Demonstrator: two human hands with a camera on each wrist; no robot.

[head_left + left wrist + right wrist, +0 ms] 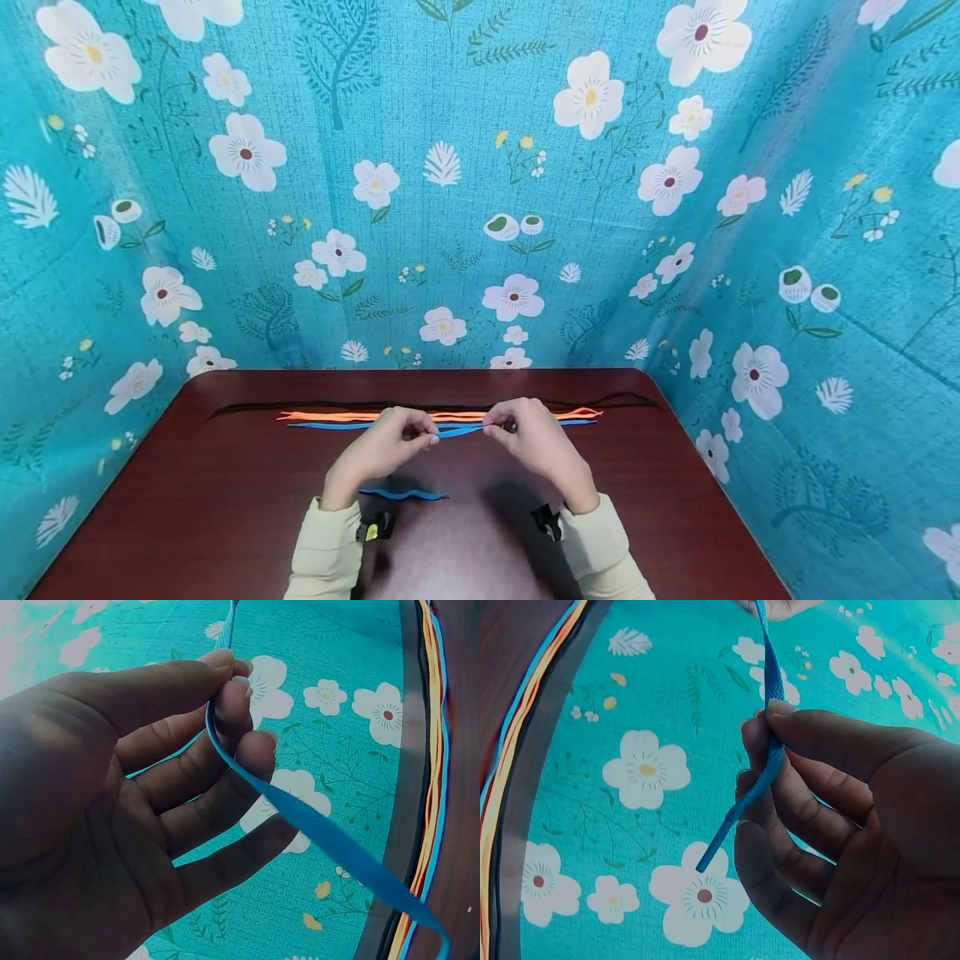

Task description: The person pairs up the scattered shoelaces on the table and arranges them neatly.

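Observation:
A flat blue shoelace (459, 432) stretches between my two hands above the table. My left hand (381, 446) pinches it between thumb and fingertips, and a long part of the lace (322, 836) hangs down past the fingers in the left wrist view. My right hand (538, 443) pinches it near one end; the short tipped end (718, 844) dangles below the fingers in the right wrist view. A wavy blue length (405, 495) lies on the table near my left wrist; whether it joins the held lace cannot be told.
Beyond my hands, laces lie stretched side by side across the dark red table (187, 500): a blue lace (322, 426), orange laces (330, 416) and black laces (255, 407) farthest back. A flowered turquoise cloth (450, 250) stands behind and at both sides.

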